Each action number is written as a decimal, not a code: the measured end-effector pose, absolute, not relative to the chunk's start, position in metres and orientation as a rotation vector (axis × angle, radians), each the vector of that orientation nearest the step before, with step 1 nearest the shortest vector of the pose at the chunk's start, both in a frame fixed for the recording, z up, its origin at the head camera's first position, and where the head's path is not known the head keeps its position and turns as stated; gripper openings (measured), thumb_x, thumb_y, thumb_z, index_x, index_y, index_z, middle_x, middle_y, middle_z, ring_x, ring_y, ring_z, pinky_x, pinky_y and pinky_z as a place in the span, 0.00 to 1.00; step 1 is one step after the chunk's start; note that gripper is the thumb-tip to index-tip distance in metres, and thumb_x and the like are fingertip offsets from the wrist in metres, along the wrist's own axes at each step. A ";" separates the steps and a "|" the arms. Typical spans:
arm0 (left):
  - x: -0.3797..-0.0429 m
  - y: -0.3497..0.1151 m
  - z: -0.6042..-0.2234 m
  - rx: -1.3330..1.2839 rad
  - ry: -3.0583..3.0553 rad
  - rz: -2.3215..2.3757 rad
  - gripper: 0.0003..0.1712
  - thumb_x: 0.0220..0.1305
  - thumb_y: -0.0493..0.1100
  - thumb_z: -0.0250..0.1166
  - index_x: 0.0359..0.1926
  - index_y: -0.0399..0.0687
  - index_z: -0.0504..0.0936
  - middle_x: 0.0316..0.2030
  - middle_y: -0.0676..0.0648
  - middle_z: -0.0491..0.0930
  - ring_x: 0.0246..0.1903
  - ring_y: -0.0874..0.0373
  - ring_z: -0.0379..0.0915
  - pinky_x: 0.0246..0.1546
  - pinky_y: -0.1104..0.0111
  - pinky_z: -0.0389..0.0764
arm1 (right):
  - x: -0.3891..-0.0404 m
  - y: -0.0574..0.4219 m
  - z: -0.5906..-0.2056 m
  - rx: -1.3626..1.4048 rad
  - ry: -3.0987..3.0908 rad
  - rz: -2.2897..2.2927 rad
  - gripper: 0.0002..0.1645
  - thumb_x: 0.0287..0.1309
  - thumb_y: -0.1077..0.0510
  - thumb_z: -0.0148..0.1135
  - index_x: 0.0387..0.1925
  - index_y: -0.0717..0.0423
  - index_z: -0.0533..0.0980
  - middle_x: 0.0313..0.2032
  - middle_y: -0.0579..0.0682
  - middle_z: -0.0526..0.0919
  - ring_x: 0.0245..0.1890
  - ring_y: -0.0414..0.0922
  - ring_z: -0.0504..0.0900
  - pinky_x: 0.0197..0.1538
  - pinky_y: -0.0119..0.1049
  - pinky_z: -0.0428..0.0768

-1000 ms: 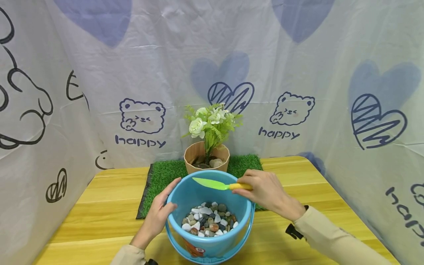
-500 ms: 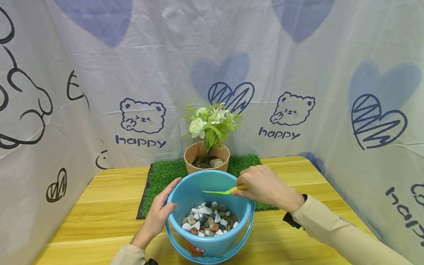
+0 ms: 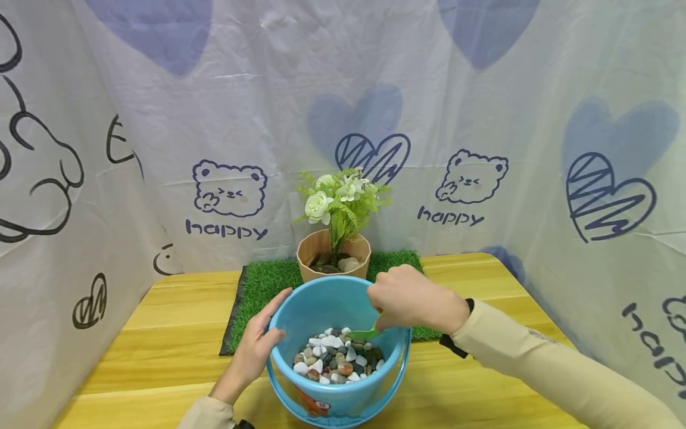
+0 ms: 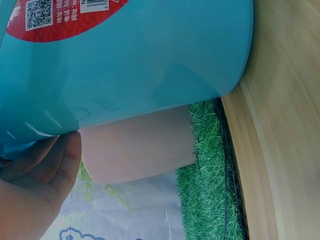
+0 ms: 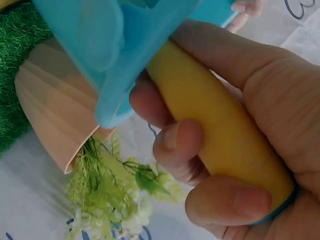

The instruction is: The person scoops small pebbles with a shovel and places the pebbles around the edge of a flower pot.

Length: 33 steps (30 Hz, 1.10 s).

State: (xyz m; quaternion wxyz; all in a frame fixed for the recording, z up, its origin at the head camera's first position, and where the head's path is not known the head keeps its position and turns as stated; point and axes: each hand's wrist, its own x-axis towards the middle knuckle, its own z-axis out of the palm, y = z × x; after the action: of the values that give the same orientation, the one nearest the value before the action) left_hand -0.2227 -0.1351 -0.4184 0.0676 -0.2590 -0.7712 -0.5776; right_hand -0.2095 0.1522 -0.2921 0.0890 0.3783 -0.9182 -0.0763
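Observation:
A light blue bucket (image 3: 343, 390) with pebbles (image 3: 337, 357) in its bottom stands at the table's front. My left hand (image 3: 253, 348) grips its left rim, thumb over the edge and fingers along the outer wall. Inside the bucket, my right hand (image 3: 415, 301) holds a small garden trowel (image 3: 363, 335), its green blade low at the back of the pebbles. The right wrist view shows the fingers curled round the trowel's yellow handle (image 5: 220, 125); the bucket's rim hides the blade there. Fingertips of the left hand (image 4: 42, 182) touch the bucket's wall in the left wrist view.
Right behind the bucket, a peach flowerpot (image 3: 311, 253) with white flowers (image 3: 348, 190) stands on a green turf mat (image 3: 257, 298). Stones lie in the pot. A printed cloth (image 3: 300, 119) hangs round the wooden table (image 3: 161, 333).
My right hand has tipped over and moved left and down, lowering the trowel's blade from above the bucket's opening to the pebbles. The left hand and bucket have stayed in place.

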 end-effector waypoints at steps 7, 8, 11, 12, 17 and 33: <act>-0.222 -0.135 -0.418 -0.786 -2.325 -1.744 0.41 0.59 0.32 0.48 0.75 0.51 0.58 0.69 0.34 0.65 0.60 0.33 0.71 0.44 0.58 0.85 | -0.209 0.139 -0.298 1.077 -2.734 -0.368 0.34 0.40 0.43 0.78 0.10 0.43 0.58 0.12 0.39 0.53 0.14 0.36 0.52 0.18 0.28 0.51; -0.222 -0.135 -0.418 -0.788 -2.322 -1.748 0.40 0.59 0.32 0.48 0.75 0.51 0.58 0.69 0.34 0.65 0.60 0.33 0.71 0.43 0.58 0.85 | -0.209 0.137 -0.299 1.068 -2.728 -0.388 0.34 0.40 0.43 0.78 0.11 0.44 0.58 0.12 0.39 0.53 0.14 0.36 0.52 0.18 0.29 0.51; -0.221 -0.135 -0.418 -0.787 -2.321 -1.749 0.41 0.59 0.32 0.48 0.75 0.52 0.58 0.69 0.34 0.64 0.60 0.34 0.71 0.44 0.58 0.85 | -0.207 0.131 -0.302 1.043 -2.717 -0.417 0.31 0.40 0.43 0.78 0.12 0.44 0.61 0.13 0.39 0.55 0.15 0.37 0.53 0.18 0.29 0.53; -0.221 -0.135 -0.418 -0.783 -2.323 -1.754 0.41 0.59 0.32 0.48 0.75 0.53 0.58 0.69 0.34 0.64 0.60 0.34 0.71 0.44 0.59 0.85 | -0.206 0.129 -0.303 1.033 -2.715 -0.423 0.31 0.40 0.44 0.78 0.12 0.44 0.61 0.13 0.39 0.56 0.15 0.37 0.53 0.18 0.29 0.54; -0.221 -0.135 -0.418 -0.771 -2.331 -1.760 0.41 0.59 0.32 0.47 0.75 0.54 0.58 0.69 0.35 0.65 0.60 0.35 0.71 0.43 0.60 0.85 | -0.202 0.127 -0.311 0.980 -2.674 -0.416 0.34 0.39 0.45 0.79 0.11 0.43 0.57 0.13 0.39 0.55 0.15 0.37 0.53 0.15 0.29 0.56; -0.223 -0.135 -0.419 -0.808 -2.308 -1.751 0.40 0.59 0.32 0.47 0.75 0.51 0.58 0.69 0.33 0.64 0.61 0.32 0.70 0.44 0.57 0.85 | -0.194 0.139 -0.316 0.884 -2.591 -0.301 0.37 0.42 0.44 0.77 0.10 0.43 0.53 0.12 0.39 0.53 0.11 0.36 0.55 0.13 0.28 0.56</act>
State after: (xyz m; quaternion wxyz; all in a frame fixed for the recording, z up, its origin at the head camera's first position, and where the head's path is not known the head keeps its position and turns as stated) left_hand -0.2226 -0.1350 -0.4186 0.0672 -0.2679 -0.7657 -0.5808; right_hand -0.1938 0.1392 -0.3163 0.1924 0.3150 -0.9232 -0.1071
